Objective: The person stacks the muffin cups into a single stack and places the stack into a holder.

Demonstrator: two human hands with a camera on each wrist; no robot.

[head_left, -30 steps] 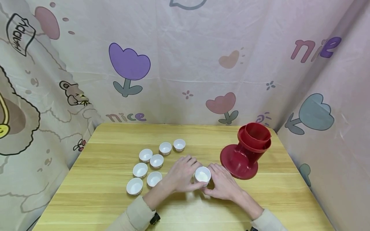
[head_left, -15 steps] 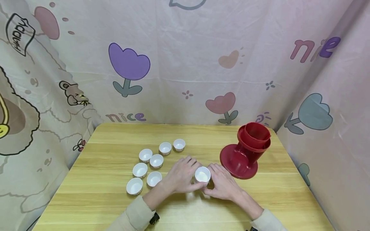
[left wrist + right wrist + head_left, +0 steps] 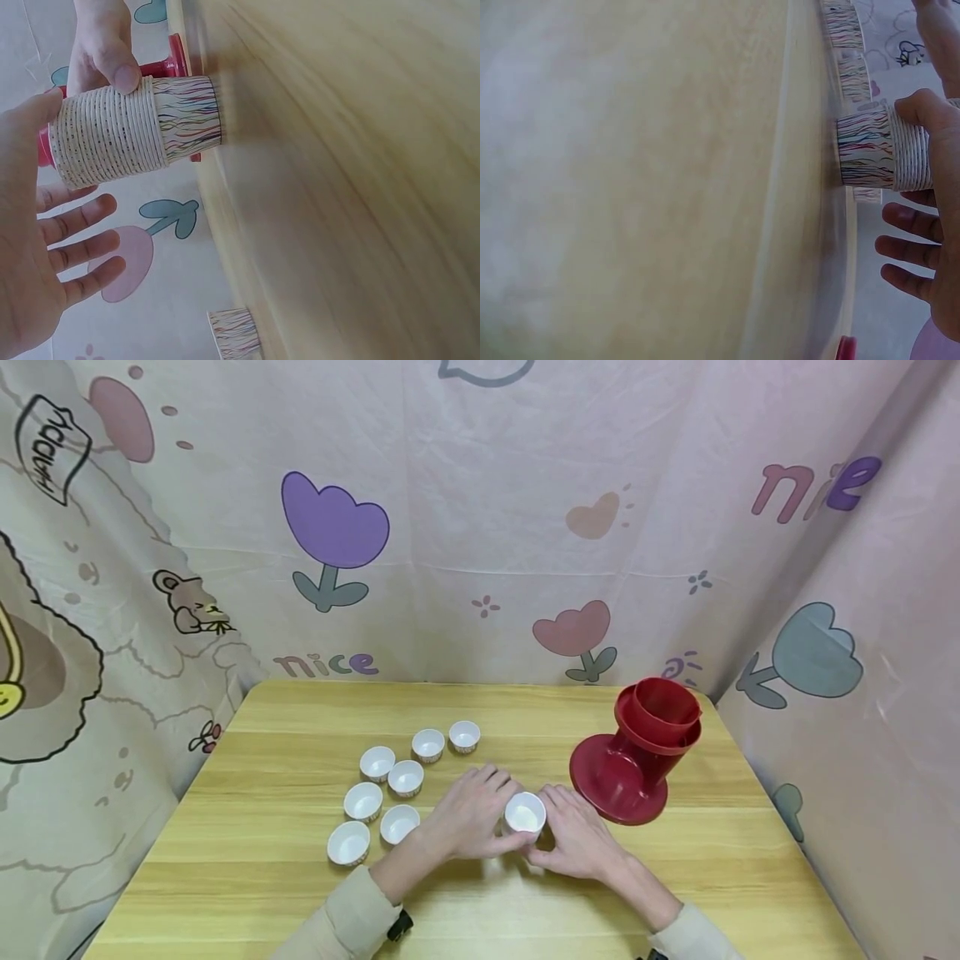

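Note:
A tall stack of nested paper cups (image 3: 525, 814) stands upright on the wooden table, white inside. In the left wrist view the stack (image 3: 112, 135) shows many tightly layered rims above a base with wavy coloured lines. My left hand (image 3: 476, 814) holds its upper part from the left, thumb at the near side, the other fingers loosely spread. From the right, my right hand (image 3: 577, 835) holds the same stack, its thumb (image 3: 922, 109) lying on the layered rims. Part of each index finger is hidden behind the cups.
Several single paper cups stand left of my hands, including a near cup (image 3: 348, 844) and a far cup (image 3: 465, 737). A red plastic holder (image 3: 618, 781) with a round base and open top stands at the right. A printed curtain (image 3: 480, 527) hangs behind the table.

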